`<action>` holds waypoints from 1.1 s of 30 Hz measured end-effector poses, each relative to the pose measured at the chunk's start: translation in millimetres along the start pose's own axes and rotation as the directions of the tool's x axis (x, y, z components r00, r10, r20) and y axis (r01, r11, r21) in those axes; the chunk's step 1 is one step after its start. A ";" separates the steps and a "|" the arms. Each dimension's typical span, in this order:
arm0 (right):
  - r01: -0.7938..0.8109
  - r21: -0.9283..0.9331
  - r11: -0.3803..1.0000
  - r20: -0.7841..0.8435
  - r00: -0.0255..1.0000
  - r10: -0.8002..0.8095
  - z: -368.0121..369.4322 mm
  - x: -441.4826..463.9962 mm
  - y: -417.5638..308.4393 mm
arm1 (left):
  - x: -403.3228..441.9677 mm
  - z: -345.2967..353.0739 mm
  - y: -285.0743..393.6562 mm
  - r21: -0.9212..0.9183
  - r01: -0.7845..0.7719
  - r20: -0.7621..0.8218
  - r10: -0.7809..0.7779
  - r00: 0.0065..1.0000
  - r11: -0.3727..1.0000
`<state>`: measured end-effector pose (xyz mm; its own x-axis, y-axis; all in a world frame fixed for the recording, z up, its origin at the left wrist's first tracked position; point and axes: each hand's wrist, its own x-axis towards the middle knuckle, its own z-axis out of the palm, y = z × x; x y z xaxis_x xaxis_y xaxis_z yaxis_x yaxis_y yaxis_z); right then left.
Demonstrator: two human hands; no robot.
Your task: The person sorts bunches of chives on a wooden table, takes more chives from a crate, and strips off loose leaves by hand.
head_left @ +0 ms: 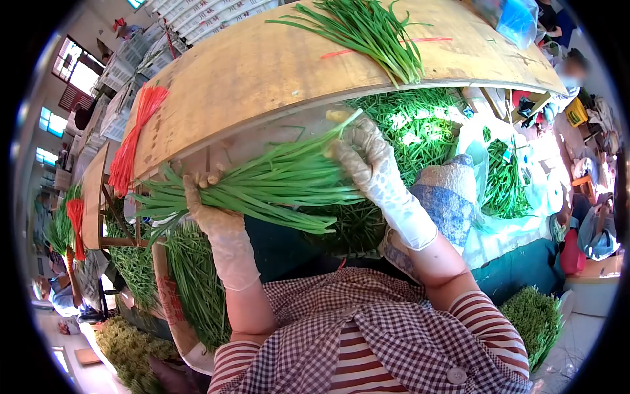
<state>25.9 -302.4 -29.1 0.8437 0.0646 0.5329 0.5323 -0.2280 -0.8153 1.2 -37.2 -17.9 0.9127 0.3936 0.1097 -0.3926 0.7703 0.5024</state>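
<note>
A loose bunch of garlic chives (269,180), long flat green leaves, is held between my hands in front of the table's near edge. My left hand (220,213), in a thin pale glove, is closed round its left part, with the leaf ends fanning out beyond it. My right hand (371,157), gloved too, has its fingers curled at the right end of the bunch. A few pale stem ends show by those fingers; some of the grip is hidden. Another bunch of garlic chives (374,36) lies on the table across a red tie (433,39).
The wooden table (249,72) curves across the front, with a bundle of red ties (136,138) on its left. Loose greens (420,131) are heaped below it. Plastic bags (482,144) stand right, a box of greens (193,282) left. Other people are in the background.
</note>
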 end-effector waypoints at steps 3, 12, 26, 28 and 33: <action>0.018 0.023 1.000 -0.007 1.000 -0.018 -0.9 -1.2 -0.9 | 0.8 -3.9 2.6 -0.051 0.003 0.028 -0.002 1.000 0.999; -0.100 0.151 0.983 0.029 0.995 0.097 -1.7 -4.4 -9.3 | -4.8 9.8 -1.9 -0.087 -0.020 -0.091 0.012 0.996 0.996; -0.351 0.059 0.934 0.005 0.936 0.351 -55.5 15.5 6.6 | 11.6 0.8 43.1 -0.401 0.004 0.334 0.142 0.932 0.916; -0.548 0.184 0.816 0.359 0.810 0.464 -43.4 15.0 -7.0 | 11.0 12.2 35.0 -0.377 0.082 0.454 0.107 0.884 0.923; -0.583 0.274 0.765 0.389 0.795 0.466 -26.7 12.6 -3.0 | -0.1 37.3 23.7 -0.301 -0.056 0.260 0.138 0.956 0.952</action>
<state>33.1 -326.9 -13.9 0.9454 0.3229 -0.0446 -0.0654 0.0539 -0.9964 -3.9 -37.7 26.0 0.8473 0.3521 0.3977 -0.4588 0.8624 0.2139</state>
